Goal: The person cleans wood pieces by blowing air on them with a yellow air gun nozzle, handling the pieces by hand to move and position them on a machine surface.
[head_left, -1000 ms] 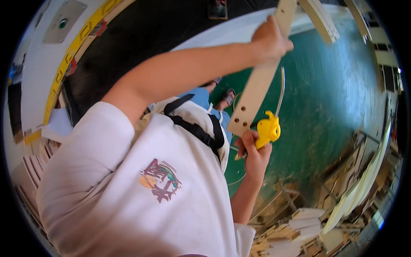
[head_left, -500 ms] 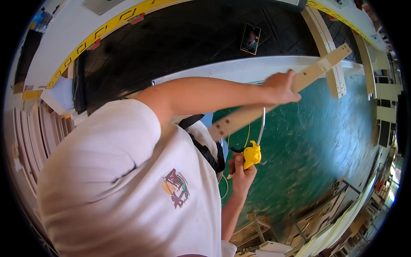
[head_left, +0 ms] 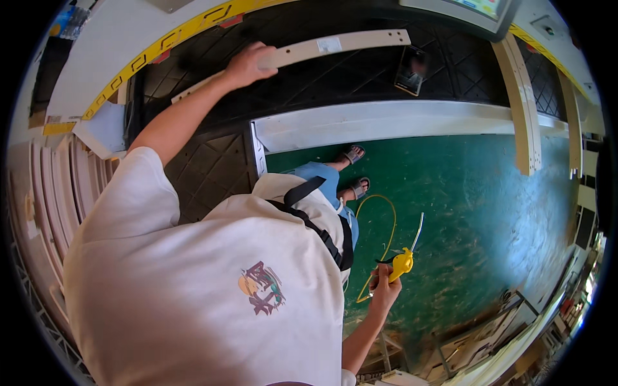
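My left hand (head_left: 250,65) is closed round a long pale wooden strip (head_left: 347,42) over the black surface at the top. Dark holes show near the strip's right end, and a whitish label lies on its face. Below and to the right, my right hand (head_left: 384,287) grips a yellow air blow gun (head_left: 402,262). A thin metal nozzle (head_left: 418,233) points up from the gun, away from my body. From its handle a thin yellow hose (head_left: 394,222) loops over the green floor.
A phone (head_left: 411,71) lies on the black surface (head_left: 322,83), edged by a white rail (head_left: 386,121). Two pale wooden pieces (head_left: 520,103) overhang it at the right. Part of a screen (head_left: 476,8) shows above. My sandalled feet (head_left: 354,154) stand on the green floor (head_left: 463,193).
My left hand has carried the wooden strip up and left, from across my front to over the black surface. My right hand with the blow gun has shifted slightly right and down.
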Motion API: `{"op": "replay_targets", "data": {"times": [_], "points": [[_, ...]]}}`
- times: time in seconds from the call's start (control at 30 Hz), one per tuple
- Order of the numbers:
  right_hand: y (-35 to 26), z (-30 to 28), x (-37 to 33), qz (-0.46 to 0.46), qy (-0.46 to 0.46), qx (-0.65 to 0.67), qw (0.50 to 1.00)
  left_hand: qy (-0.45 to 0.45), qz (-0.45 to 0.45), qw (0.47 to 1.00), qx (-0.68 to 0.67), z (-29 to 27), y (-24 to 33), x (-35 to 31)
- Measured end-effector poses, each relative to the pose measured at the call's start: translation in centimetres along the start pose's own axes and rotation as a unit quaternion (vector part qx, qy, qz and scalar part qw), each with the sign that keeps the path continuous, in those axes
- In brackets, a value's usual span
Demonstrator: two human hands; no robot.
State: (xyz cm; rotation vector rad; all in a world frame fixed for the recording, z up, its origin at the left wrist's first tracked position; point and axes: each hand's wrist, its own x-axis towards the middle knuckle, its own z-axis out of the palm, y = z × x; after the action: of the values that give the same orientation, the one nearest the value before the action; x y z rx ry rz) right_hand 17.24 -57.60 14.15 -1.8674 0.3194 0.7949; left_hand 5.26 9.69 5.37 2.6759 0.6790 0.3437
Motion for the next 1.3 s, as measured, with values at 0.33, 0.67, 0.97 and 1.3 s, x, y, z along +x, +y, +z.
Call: {"op": "replay_targets", "data": {"times": [0.33, 0.67, 0.97, 1.3], "points": [[-1.1, 2.6, -0.9, 0.042, -0.029, -0.049, 0.997, 0.011, -0.118, 0.979, 0.163, 2.4, -8.9, 3.5], [0.1, 2.8, -1.5, 0.054, -0.049, -0.09, 0.993, 0.159, -0.306, 0.929, 0.133, 9.3, -1.0, 7.2], [-0.5, 2.6, -1.9, 0.056, -0.049, -0.103, 0.992, 0.21, -0.225, 0.924, 0.227, 7.9, -6.4, 9.1], [-0.4, 2.4, -1.7, 0.133, -0.026, -0.03, 0.99, 0.063, -0.107, 0.969, 0.213, 4.6, -6.7, 9.2]]}}
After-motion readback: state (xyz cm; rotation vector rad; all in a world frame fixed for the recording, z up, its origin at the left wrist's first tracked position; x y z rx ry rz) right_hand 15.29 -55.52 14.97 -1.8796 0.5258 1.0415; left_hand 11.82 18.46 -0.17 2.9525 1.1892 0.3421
